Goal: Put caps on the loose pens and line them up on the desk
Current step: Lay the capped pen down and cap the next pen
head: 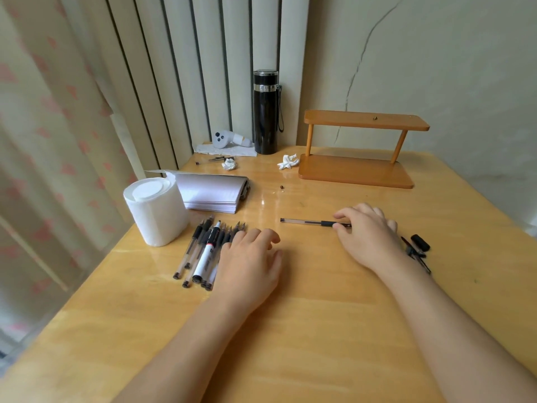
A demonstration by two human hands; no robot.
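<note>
Yellow wood made up our worktop (290, 315), pushed against a cracked wall. Our right hand (369, 237) pinched a clear pen (308, 221) at its black rubber sleeve, thumb and forefinger pressed together on it, the barrel lying flat and pointing away to the left of that grip. We judged the pen light, stiff and smooth, apt to roll; the rubber sleeve was the sure place to hold. Just right of the grip lay a loose cap (420, 242) and some thin dark parts we could not identify. Well to the left, our left hand (250, 263) rested with fingers loosely spread over a bundle of pens (200, 251), a white marker (207, 257) among them. Farther out stood a tissue roll (155, 210), a paper stack (212, 193), a black flask (265, 112) and a wooden shelf (360, 146) holding nothing.
</note>
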